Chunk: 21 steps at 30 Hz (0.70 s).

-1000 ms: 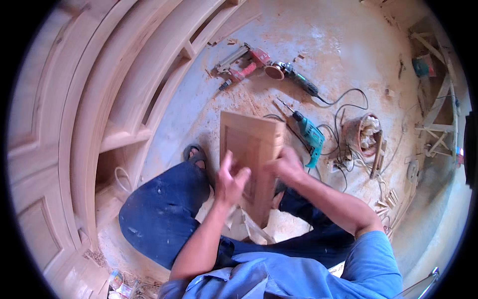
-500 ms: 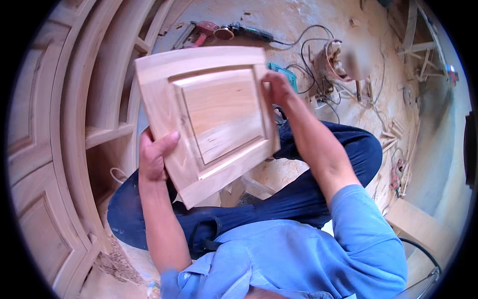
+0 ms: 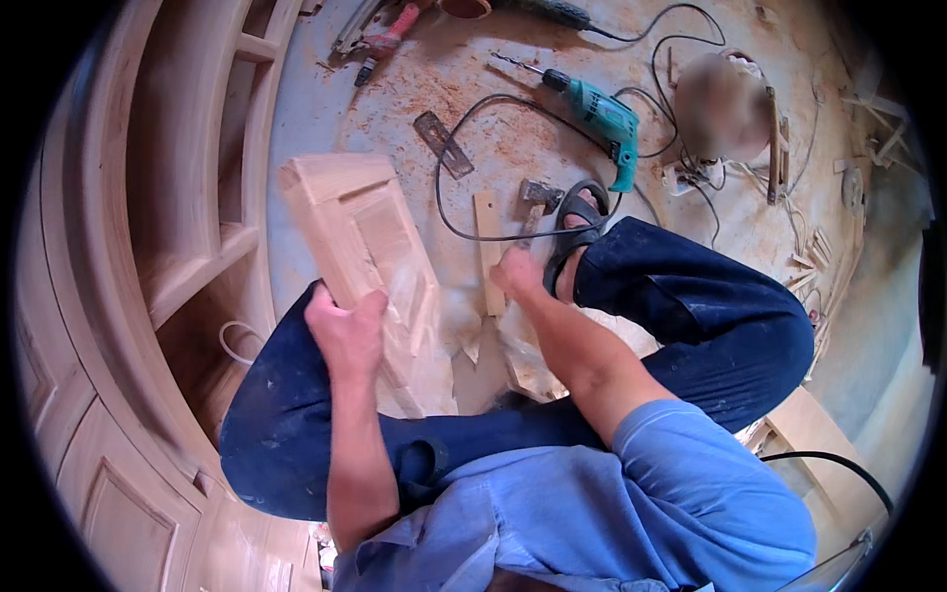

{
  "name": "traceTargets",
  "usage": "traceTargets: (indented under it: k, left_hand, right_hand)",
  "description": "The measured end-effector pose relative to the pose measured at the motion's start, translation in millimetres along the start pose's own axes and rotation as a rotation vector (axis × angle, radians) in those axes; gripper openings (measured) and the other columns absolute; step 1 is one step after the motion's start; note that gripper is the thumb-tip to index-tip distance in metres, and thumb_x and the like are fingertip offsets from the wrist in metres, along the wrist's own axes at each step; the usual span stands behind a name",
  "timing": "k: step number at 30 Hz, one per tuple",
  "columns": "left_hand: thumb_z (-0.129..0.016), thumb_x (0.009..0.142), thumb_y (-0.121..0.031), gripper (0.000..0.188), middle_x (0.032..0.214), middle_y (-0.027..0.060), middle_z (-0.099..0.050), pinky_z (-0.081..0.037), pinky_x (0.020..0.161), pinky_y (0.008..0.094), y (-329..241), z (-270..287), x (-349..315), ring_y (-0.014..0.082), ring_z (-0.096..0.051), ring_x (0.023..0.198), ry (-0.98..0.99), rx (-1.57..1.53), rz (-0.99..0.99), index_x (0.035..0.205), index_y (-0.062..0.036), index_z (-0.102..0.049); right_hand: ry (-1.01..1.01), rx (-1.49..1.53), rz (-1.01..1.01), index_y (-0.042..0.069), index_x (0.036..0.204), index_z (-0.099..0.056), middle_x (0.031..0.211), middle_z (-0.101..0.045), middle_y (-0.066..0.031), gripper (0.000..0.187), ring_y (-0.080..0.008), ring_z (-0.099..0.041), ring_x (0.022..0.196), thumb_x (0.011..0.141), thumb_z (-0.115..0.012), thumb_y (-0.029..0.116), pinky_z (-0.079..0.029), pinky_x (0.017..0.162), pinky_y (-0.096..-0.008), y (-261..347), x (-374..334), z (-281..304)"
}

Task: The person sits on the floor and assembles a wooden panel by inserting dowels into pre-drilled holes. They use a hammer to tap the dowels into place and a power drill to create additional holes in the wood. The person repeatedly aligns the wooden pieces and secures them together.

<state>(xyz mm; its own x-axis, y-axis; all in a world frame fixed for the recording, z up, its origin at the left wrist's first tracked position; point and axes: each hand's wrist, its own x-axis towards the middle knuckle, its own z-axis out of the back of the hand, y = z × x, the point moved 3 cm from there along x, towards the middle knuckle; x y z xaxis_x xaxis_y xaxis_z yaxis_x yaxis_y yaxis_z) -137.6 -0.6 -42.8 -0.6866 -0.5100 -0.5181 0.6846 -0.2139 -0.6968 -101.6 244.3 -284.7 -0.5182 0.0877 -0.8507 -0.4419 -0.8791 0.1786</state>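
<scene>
My left hand (image 3: 345, 331) grips a pale wooden cabinet door (image 3: 345, 222) by its side edge, thumb on the wood. The door is tilted steeply, so its raised centre panel shows narrowed; its lower end is down between my legs. My right hand (image 3: 518, 273) is closed around the light wooden handle of a hammer (image 3: 541, 195), whose dark metal head points away from me beside my sandalled foot (image 3: 584, 212). A flat wooden strip (image 3: 488, 247) with a hole lies just left of that hand.
A teal corded drill (image 3: 602, 113) lies on the dusty floor, its cable looping near my right hand. Ahead are a dark metal plate (image 3: 444, 145) and a red tool (image 3: 387, 39). A wooden cabinet frame (image 3: 202, 266) stands at the left. Wood scraps (image 3: 814, 252) lie right.
My right hand has let go of the door, moved down and taken hold of the hammer. The door has tipped steeply and moved left, held by my left hand alone.
</scene>
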Motion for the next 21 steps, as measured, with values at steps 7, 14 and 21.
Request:
traceTargets:
  k: [7,14,21]
  left_hand:
    - [-0.073,0.076,-0.009,0.04,0.104,0.0219,-0.07,-0.054,0.085,0.0391,15.1,-42.1,-0.5,0.0316,-0.07,0.094,-0.009,0.169,-0.088,0.11,0.0065,-0.061]
    - [-0.066,0.092,-0.031,0.058,0.123,0.0256,-0.064,-0.047,0.101,0.0431,10.9,-35.9,7.2,0.0395,-0.062,0.116,-0.071,0.114,-0.248,0.137,0.0029,-0.053]
    - [-0.052,0.102,-0.04,0.053,0.118,0.0272,-0.062,-0.044,0.1,0.0457,25.8,-43.7,13.4,0.0416,-0.056,0.114,0.007,-0.189,-0.208,0.134,0.0025,-0.056]
  right_hand:
    - [-0.025,-0.1,-0.031,-0.003,0.104,-0.072,0.109,-0.072,-0.0258,0.04,-0.0383,-0.07,0.105,0.083,-0.063,0.03,-0.056,0.09,-0.0478,19.1,18.8,-31.6]
    - [0.603,-0.472,0.331,-0.004,0.102,-0.073,0.086,-0.073,-0.025,0.034,-0.0394,-0.074,0.08,0.078,-0.065,0.018,-0.061,0.07,-0.0455,-15.8,22.8,5.1]
    - [0.96,-0.174,0.327,-0.003,0.112,-0.068,0.09,-0.074,-0.0139,0.028,-0.0209,-0.074,0.075,0.09,-0.072,0.015,-0.061,0.065,-0.0318,62.1,-104.5,174.6]
